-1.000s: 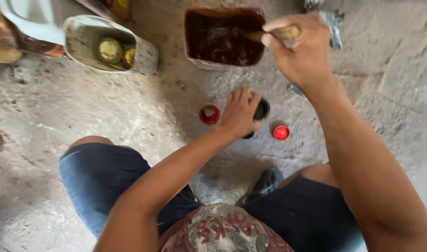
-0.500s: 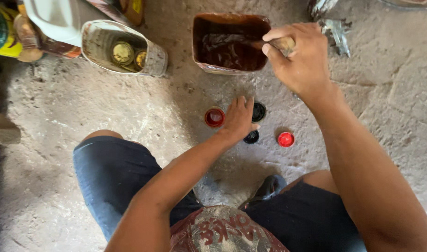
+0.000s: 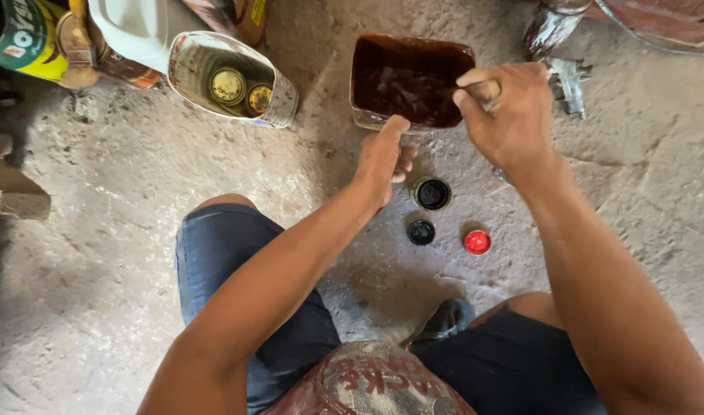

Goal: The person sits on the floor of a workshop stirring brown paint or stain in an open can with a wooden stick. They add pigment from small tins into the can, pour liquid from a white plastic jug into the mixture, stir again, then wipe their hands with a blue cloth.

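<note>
Left hand (image 3: 382, 157) has risen from the caps, loosely curled, steadying the tub (image 3: 410, 81); right hand (image 3: 509, 115) grips a stick (image 3: 486, 91) above it.

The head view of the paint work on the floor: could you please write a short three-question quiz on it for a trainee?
1. True or false: the right hand grips a stick over the square container of dark brown liquid.
2. What colour is the small cap on the floor, right of the black cap?
3. The left hand's thumb reaches toward: A) the square container's rim, B) the cut-open can, C) the metal spray gun?

Key: 1 true; 2 red; 3 A.
</note>
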